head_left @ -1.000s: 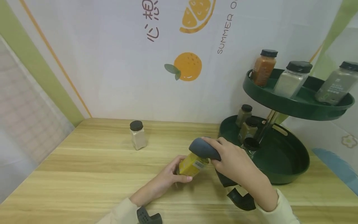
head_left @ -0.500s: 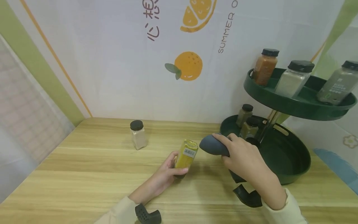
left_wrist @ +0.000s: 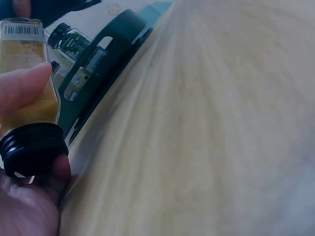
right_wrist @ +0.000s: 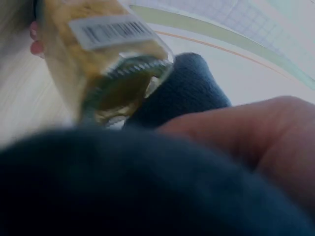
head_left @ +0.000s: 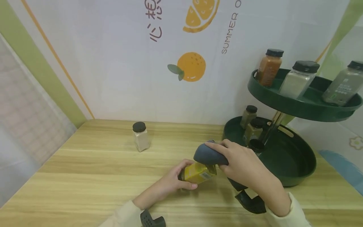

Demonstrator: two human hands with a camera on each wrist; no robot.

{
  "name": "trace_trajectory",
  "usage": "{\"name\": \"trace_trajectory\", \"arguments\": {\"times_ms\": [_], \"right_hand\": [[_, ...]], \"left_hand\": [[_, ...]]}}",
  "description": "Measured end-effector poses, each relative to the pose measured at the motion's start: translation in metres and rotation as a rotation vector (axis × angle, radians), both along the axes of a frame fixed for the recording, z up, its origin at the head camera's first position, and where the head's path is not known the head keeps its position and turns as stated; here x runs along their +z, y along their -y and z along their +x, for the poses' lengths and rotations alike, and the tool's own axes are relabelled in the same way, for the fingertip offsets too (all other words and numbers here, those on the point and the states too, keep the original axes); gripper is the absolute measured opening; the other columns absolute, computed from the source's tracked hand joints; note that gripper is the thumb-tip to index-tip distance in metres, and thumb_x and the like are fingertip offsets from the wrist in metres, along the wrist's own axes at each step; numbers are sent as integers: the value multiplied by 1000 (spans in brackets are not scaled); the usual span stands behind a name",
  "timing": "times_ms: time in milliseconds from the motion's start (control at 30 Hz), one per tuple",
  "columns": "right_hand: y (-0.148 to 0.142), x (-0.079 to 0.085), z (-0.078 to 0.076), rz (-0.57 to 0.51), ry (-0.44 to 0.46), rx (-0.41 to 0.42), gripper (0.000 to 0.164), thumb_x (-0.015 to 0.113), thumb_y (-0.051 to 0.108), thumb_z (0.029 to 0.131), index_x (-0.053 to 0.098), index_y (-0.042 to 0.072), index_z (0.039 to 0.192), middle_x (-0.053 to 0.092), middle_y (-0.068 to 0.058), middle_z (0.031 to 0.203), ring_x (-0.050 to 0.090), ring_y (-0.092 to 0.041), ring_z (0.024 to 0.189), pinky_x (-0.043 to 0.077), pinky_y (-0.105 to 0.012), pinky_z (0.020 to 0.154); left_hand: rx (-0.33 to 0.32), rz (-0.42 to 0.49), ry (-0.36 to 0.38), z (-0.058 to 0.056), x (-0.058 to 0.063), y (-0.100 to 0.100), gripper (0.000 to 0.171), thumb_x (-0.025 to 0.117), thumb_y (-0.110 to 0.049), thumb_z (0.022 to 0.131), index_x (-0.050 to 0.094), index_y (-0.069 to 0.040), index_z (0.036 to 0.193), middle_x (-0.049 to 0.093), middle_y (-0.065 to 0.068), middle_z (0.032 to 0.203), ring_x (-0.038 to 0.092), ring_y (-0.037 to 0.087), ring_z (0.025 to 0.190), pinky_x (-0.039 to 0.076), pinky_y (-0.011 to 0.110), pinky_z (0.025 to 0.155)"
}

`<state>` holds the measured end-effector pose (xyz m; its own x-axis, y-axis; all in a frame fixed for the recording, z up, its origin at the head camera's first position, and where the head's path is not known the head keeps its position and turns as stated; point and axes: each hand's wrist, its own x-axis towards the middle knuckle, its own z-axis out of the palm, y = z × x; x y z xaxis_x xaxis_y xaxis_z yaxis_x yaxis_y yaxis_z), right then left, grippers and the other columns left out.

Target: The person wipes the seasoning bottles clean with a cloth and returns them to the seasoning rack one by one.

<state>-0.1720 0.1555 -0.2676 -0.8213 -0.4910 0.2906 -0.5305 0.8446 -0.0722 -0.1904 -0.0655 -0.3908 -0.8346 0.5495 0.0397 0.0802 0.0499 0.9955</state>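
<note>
My left hand [head_left: 175, 178] grips a spice jar [head_left: 198, 172] of yellow powder, tipped on its side above the table. Its black lid [left_wrist: 33, 147] points back toward the left palm, and its glass base points right. In my right hand [head_left: 241, 164] is a folded dark blue-grey cloth [head_left: 209, 154], pinched between thumb and fingers. The cloth lies against the jar's upper side near the base. A barcode label [right_wrist: 110, 30] shows on the jar in the right wrist view, where part of the cloth blurs across the foreground.
A two-tier dark green rack [head_left: 295, 171] stands at the right, with several spice jars on both tiers. One pale-powder jar [head_left: 141, 138] with a black lid stands at the back left of the wooden table [head_left: 93, 170]. A printed curtain [head_left: 127, 78] hangs behind.
Half a second ago the jar stood more upright and apart from the cloth. Now it is tipped to the right, and the right hand has come left and down with the cloth onto it.
</note>
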Motion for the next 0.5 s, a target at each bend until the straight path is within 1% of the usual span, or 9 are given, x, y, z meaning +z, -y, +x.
{"name": "trace_trajectory", "arguments": {"times_ms": [100,200,267,367,433,500], "right_hand": [[-1,-1,0,14,11,18,68,72,8,74,48,33,134,62,-7,107,64,-24,89,53,-42,66],[-2,-1,-1,11,16,4,69,72,8,74,48,32,135,61,-7,104,63,-21,84,52,-40,65],[-3,0,-1,21,27,-15,69,71,9,75,47,32,135,60,-6,101,60,-19,80,51,-38,63],[-4,2,-3,53,51,-59,68,71,11,76,47,31,135,59,-6,99,58,-18,77,49,-37,61],[-5,2,-4,87,57,-87,67,71,12,74,49,32,134,59,-6,99,58,-19,77,49,-37,59],[-6,3,-4,106,47,-106,66,72,12,73,50,31,133,60,-6,98,59,-19,78,48,-38,59]], "left_hand": [[-6,36,32,0,0,1,56,70,-16,81,43,-16,131,48,6,129,47,20,112,37,38,97],[-7,106,98,-1,-1,3,57,68,-14,82,41,-17,132,45,7,132,45,21,115,34,41,101],[8,168,149,-2,-1,4,54,67,-12,83,40,-20,129,43,6,133,43,21,117,30,42,104],[41,253,212,-4,0,5,48,65,-10,83,41,-26,122,42,6,134,42,21,118,26,41,105],[57,280,230,-5,0,6,45,64,-9,83,42,-28,117,41,5,134,42,20,117,25,40,104],[64,287,238,-5,-1,7,44,64,-8,83,42,-30,115,42,5,133,42,20,117,26,39,103]]}}
